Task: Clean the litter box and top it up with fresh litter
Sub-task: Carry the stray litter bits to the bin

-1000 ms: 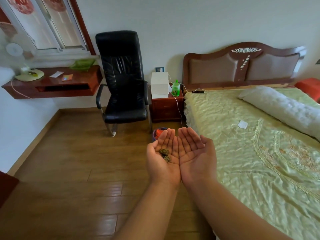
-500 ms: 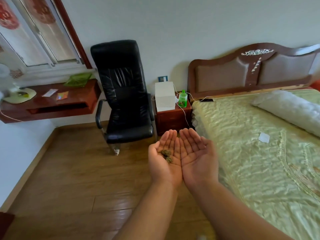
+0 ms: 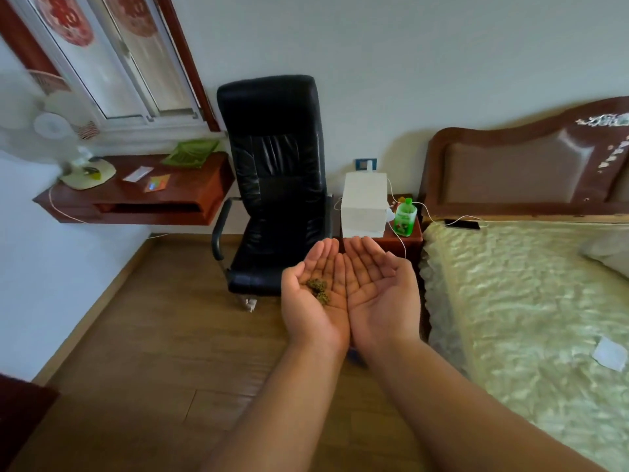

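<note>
Wood floor (image 3: 143, 352) carries black chair (image 3: 275, 185); wall shelf (image 3: 136, 199) holds fan base (image 3: 88, 172), green tray (image 3: 190, 153), two cards; nightstand (image 3: 410, 235) holds white box (image 3: 364, 206) and green bottle (image 3: 405, 218); bed (image 3: 527, 301) bears a white paper scrap (image 3: 611, 354), pillow, phone.

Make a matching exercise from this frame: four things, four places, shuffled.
Things:
1. clumps
2. green bottle
3. fan
4. phone

Places:
A. on the wall shelf
B. on the bed by the headboard
C. in the left hand
D. on the nightstand

Pairs: 1-C, 2-D, 3-A, 4-B
</note>
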The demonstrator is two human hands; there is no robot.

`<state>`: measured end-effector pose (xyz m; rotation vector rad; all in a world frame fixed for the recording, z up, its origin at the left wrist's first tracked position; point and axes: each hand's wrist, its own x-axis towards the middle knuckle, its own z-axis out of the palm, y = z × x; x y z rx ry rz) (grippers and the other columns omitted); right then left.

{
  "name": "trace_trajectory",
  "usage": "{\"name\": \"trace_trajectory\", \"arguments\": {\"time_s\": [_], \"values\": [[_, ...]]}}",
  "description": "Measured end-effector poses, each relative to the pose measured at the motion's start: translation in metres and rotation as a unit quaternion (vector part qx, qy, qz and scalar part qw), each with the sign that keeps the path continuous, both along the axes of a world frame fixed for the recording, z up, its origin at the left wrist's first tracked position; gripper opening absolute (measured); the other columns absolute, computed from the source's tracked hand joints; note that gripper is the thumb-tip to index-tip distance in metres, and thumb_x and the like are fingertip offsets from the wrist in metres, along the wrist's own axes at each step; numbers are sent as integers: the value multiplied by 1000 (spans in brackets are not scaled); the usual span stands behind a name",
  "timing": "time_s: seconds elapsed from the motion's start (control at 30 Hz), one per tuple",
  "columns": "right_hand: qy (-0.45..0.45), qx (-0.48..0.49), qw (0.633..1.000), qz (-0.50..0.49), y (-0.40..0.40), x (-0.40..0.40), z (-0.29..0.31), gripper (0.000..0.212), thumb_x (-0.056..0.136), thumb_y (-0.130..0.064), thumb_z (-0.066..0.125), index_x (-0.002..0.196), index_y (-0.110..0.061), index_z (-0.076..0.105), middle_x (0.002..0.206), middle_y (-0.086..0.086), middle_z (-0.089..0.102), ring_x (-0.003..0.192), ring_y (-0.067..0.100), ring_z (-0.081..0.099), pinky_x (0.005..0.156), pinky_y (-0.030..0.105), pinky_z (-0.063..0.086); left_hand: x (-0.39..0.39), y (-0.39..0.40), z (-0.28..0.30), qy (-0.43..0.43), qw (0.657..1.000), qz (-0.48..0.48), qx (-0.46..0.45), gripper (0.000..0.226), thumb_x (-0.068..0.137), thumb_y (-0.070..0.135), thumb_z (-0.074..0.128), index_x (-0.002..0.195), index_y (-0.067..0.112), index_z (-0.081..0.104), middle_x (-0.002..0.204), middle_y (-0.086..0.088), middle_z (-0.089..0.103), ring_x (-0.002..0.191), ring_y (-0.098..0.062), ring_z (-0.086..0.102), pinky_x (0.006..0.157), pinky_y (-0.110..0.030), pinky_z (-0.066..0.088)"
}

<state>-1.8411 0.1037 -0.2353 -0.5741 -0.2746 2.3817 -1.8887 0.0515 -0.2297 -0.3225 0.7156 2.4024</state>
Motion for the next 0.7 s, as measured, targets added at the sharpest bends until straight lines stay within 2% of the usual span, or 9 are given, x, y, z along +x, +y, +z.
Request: {"name": "trace_trajectory", "arguments": {"time_s": [0.13,0.3,0.7], "values": [[-5,-4,1000,15,32,-25,1,38,102,-21,44,125,1,65,122,20,71,113,33,70,103,43,49,-23,30,2,-8,1000,12,-5,41,103,20,40,123,-2,68,121,-17,73,112,-29,72,103,-39,51],[-12,-8,1000,13,70,-59,-4,38,103,-20,43,125,1,65,121,20,71,112,32,70,101,42,51,-59,68,-7,-14,1000,4,-5,40,104,20,40,122,-2,68,122,-17,73,115,-29,70,110,-41,47],[-5,4,995,-98,141,-164,-17,42,104,-23,39,130,3,61,126,22,68,116,32,68,101,40,50,-179,152,-28,-32,994,-99,23,40,103,19,41,118,-3,70,124,-20,71,119,-32,68,114,-42,44]]}}
